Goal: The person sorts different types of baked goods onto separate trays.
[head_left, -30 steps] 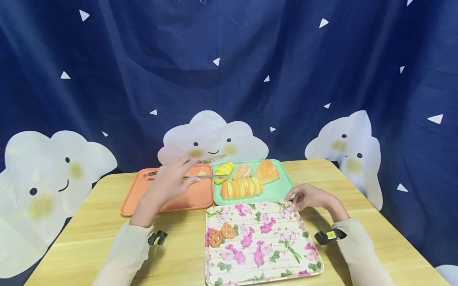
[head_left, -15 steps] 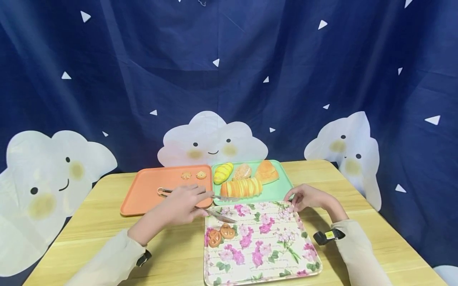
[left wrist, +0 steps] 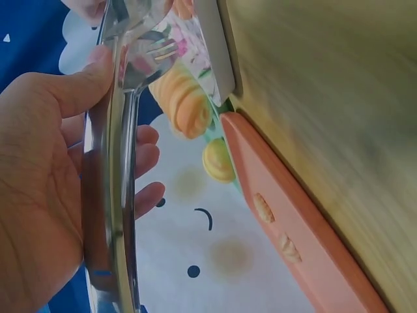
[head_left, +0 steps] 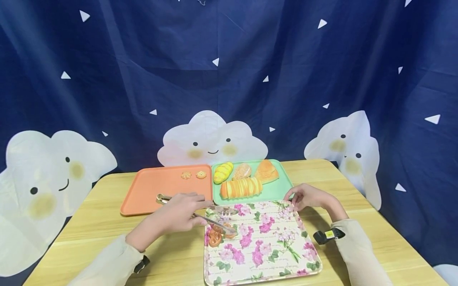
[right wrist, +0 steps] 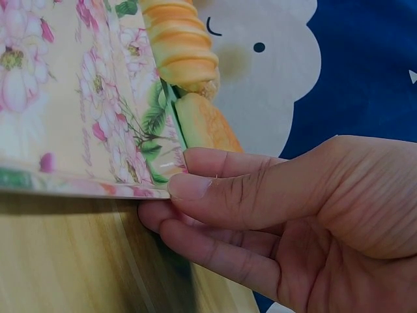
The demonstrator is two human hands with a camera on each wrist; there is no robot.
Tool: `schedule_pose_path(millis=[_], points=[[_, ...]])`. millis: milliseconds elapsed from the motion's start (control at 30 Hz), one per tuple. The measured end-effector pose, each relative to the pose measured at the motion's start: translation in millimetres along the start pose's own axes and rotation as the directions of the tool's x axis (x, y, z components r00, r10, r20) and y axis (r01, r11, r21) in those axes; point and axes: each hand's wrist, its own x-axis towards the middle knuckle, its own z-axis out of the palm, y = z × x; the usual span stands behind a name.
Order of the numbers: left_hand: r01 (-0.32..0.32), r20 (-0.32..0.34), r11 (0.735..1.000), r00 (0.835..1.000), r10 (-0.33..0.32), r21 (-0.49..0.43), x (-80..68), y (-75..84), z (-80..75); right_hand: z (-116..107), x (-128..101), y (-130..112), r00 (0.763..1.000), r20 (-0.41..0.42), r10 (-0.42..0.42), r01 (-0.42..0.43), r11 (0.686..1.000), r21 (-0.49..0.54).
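My left hand [head_left: 180, 212] grips metal serving tongs [left wrist: 107, 202], thumb on one side and fingers on the other. In the left wrist view one tong end is shaped like a fork. The tong tips lie low over two brown pretzels [head_left: 214, 239] on the left part of a floral tray [head_left: 272, 250], and the lower tip partly covers the right-hand pretzel. My right hand [head_left: 310, 197] pinches the tray's far right corner; the right wrist view shows the thumb [right wrist: 192, 187] on top of the rim and fingers beneath.
Behind the floral tray, a green tray [head_left: 282, 190] bears a long striped roll [head_left: 241, 188], a yellow bread [head_left: 223, 172], a seeded bun [head_left: 242, 171] and a golden bread [head_left: 266, 171]. To its left, an orange tray [head_left: 150, 186] holds two small cookies [head_left: 201, 174].
My left hand has come from over the orange tray toward me, bringing the tong tips from the green tray's yellow bread down to the pretzels. My right hand stays at the tray corner.
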Motion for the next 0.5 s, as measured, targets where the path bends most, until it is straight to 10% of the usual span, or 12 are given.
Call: schedule_pose_path(millis=[500], points=[[-0.040, 0.002, 0.999, 0.999, 0.040, 0.024, 8.0, 8.6, 5.7, 1.0, -0.4, -0.6, 1.000, 0.006, -0.008, 0.008, 1.000, 0.018]])
